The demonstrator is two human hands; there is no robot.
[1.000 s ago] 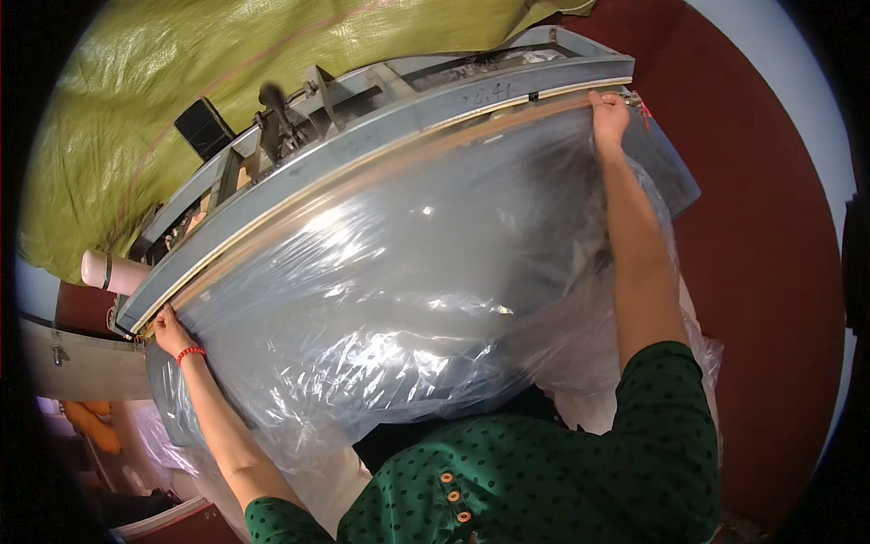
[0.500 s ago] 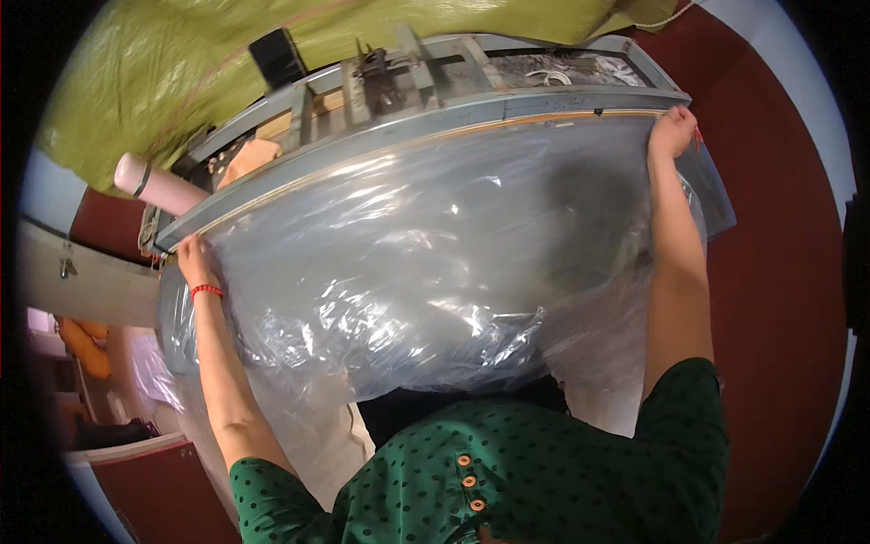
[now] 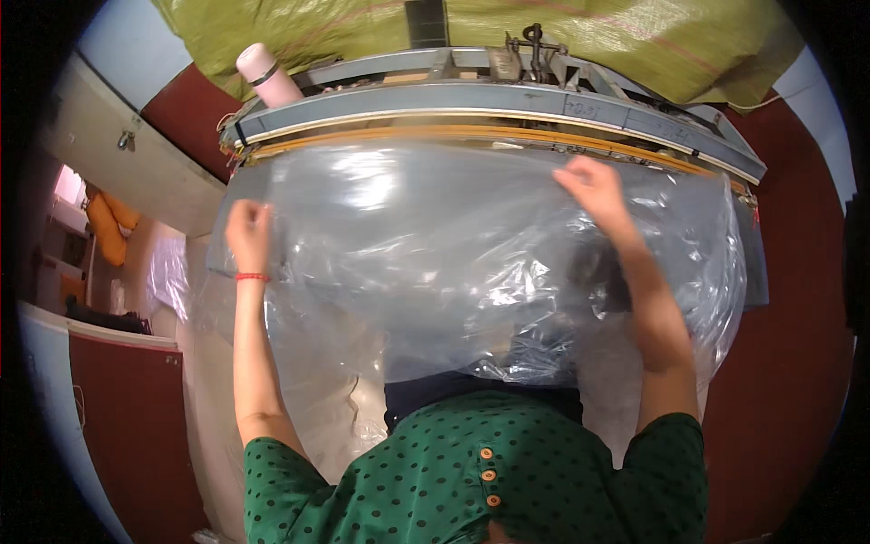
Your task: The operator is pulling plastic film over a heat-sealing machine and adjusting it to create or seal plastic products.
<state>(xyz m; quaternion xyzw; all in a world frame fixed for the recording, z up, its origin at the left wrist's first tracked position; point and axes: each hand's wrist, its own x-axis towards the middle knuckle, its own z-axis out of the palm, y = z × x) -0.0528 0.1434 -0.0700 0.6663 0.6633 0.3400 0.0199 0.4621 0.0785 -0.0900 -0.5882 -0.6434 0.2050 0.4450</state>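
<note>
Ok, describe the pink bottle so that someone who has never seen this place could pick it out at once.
Start at the long grey machine bar that runs across the top, above the clear plastic sheet. Follow it to its left end, above the left hand. There stands the pink bottle, a tilted cylinder with a dark band: the only pink, rounded thing among grey metal.

Large clear plastic bag [image 3: 426, 263] spread across the middle of the frame, crinkled and glossy, olive-green woven sack [image 3: 580, 36] along the top edge, small dark rectangular plate [image 3: 426, 23] at top centre, face unreadable
</note>
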